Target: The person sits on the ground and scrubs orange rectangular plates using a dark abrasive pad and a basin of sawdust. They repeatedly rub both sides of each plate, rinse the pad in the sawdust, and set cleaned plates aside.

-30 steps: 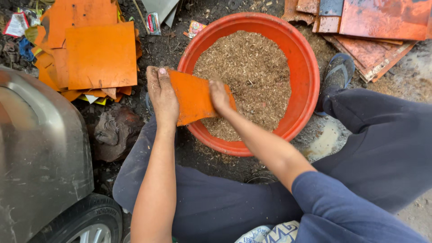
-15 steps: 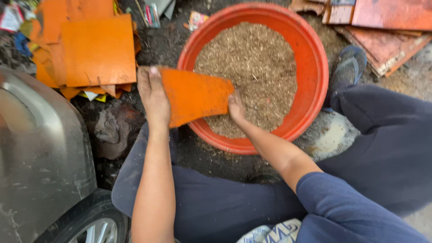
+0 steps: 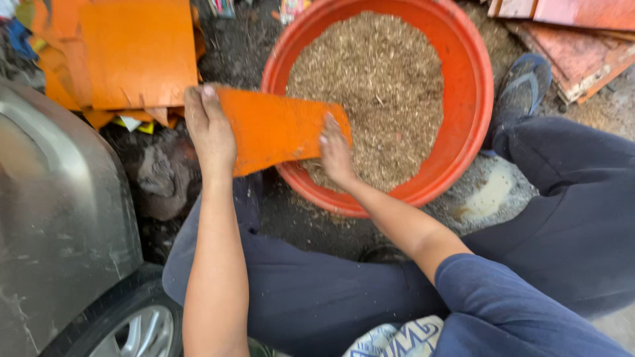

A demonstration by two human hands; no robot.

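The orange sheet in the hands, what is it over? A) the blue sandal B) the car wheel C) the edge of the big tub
C: the orange sheet, held by the left hand and right hand, lies across the near rim of the tub and over the brown shavings inside it.

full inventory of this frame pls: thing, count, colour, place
basin: 1, orange-red, top centre on the ground
sawdust-like fill: 1 heap, tan, inside the basin
sheet: 1, orange, over the basin's near rim, held at both ends
sheet stack: several, orange, top left
boards: a few, reddish, top right
car: 1, grey, left edge, wheel showing
sandal: 1, blue, right of basin
left hand: on the sheet's left end
right hand: on the sheet's right end
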